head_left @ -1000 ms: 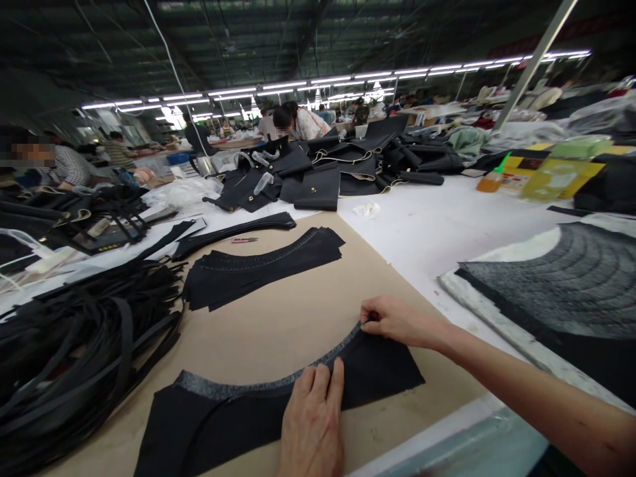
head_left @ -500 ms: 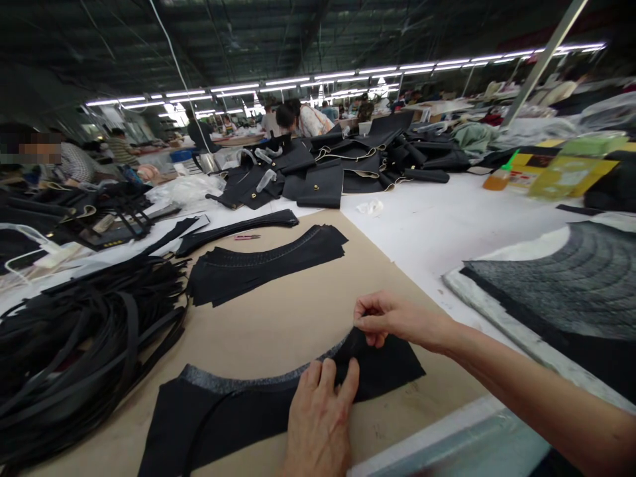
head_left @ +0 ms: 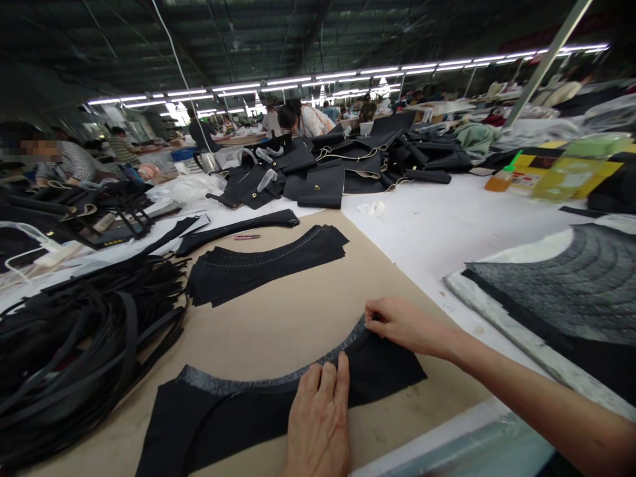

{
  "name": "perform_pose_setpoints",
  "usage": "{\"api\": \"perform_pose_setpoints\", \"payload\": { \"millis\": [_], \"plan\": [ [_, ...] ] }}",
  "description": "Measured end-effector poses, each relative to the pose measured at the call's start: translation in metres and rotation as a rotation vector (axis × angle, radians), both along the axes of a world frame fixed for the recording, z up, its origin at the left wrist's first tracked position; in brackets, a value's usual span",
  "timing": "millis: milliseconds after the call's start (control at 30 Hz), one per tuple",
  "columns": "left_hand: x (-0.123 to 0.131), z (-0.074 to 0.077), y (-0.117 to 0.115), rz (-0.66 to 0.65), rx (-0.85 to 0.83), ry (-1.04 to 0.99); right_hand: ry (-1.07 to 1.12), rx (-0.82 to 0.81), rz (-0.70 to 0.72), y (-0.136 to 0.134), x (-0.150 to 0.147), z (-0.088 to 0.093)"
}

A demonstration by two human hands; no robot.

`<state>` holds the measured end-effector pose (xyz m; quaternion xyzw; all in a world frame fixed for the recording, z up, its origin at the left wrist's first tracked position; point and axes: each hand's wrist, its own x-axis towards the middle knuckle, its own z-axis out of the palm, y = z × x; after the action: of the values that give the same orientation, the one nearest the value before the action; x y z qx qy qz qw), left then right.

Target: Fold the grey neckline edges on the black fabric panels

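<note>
Pinching with the right hand, with thumb against forefinger, on the far curved edge of the black panel, toward its right end (too covered to tell the depth of the bite). Pressing with the left hand at mid-panel, with fingers flat, barely apart and wrapped around nothing. Running, in the panel's case, leftward from the right fingers and directly under the left, with long axis left to right; nearest the left hand at its middle, nearest the right at its right end. Matte and smooth over the panel; speckled grey and faintly glossy along the narrow band lining its concave edge. Backed under the panel by a flat tan sheet; echoed beyond the panel by a fanned stack of curved black pieces; flanked left of the panel by a heap of limp, ribbon-like strips.
</note>
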<state>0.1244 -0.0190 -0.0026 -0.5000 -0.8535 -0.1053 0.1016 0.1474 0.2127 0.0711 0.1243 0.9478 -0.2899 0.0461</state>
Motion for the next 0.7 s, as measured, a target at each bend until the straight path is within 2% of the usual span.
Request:
{"api": "perform_pose_setpoints", "payload": {
  "millis": [400,600,700],
  "plan": [
    [0.0,0.001,0.001,0.0,-0.007,0.007,0.005,0.114,0.032,-0.002,-0.001,-0.005],
    [-0.001,0.004,0.001,-0.03,-0.04,0.012,0.032,0.117,0.023,-0.003,0.001,-0.015],
    [0.001,0.006,0.002,0.011,-0.056,0.016,0.055,0.102,0.005,-0.001,0.003,-0.02]
  ]
}}
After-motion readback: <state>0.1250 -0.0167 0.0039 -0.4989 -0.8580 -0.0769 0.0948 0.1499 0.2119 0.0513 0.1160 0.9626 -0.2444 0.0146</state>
